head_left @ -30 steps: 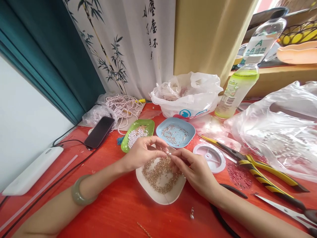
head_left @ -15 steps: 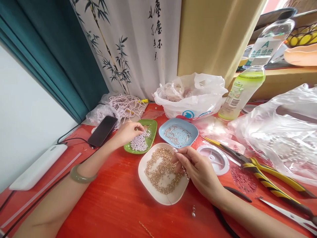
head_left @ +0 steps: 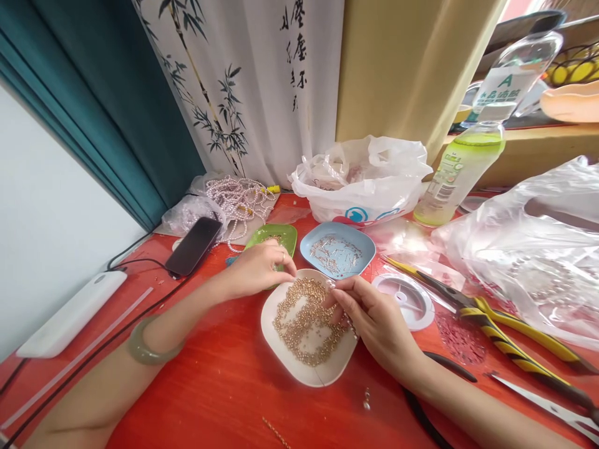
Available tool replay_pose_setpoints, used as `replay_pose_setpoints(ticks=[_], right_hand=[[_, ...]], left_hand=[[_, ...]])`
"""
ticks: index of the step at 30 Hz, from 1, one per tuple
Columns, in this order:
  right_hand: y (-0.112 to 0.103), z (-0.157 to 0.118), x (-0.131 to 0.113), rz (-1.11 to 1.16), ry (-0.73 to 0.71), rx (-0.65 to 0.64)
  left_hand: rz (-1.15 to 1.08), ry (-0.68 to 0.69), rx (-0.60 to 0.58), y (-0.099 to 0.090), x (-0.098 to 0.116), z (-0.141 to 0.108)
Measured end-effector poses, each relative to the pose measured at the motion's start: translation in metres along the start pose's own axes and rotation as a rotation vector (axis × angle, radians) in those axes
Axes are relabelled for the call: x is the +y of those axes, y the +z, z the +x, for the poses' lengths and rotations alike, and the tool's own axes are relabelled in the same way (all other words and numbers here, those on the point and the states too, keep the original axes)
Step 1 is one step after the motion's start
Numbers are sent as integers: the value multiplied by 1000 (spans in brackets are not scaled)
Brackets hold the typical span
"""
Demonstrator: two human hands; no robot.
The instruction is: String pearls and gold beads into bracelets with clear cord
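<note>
Head view: a pale wall (head_left: 42, 187) and teal curtain (head_left: 93, 112) flank the red table (head_left: 187, 386), where a dark phone (head_left: 194, 246) lies. Below a bamboo-painted hanging (head_left: 262, 81), the left hand (head_left: 257, 268) overlaps the green dish (head_left: 291, 237); whether its bent fingers grip anything, I cannot tell. Apart from it, the right hand (head_left: 379, 318) pinches a white bead (head_left: 330, 284) above the cream dish (head_left: 292, 368). Rightward: tan curtain (head_left: 397, 75), pliers (head_left: 463, 301).

Gold beads (head_left: 311, 357), cream dish (head_left: 322, 376) — pliers (head_left: 512, 350) striped yellow and black.
</note>
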State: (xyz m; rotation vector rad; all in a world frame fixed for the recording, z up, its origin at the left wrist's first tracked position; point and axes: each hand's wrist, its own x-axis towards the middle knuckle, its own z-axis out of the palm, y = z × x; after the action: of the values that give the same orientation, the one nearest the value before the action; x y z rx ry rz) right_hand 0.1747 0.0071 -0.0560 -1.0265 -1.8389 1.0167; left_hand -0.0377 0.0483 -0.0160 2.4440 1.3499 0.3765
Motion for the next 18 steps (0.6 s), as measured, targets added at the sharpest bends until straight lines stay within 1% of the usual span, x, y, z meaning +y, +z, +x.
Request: replay_pose_setpoints(ticks=[4,8,12,18], right_hand=[[0,0,1,5,-8,4],[1,0,1,6,0,2],[1,0,2,3,0,1],[0,0,2,-2,13,-6]], left_hand=[[187,61,-69,10,15,-3],[270,81,-107,16,20,-5],[310,79,-103,17,22,-6],[375,70,-39,26,29,-8]])
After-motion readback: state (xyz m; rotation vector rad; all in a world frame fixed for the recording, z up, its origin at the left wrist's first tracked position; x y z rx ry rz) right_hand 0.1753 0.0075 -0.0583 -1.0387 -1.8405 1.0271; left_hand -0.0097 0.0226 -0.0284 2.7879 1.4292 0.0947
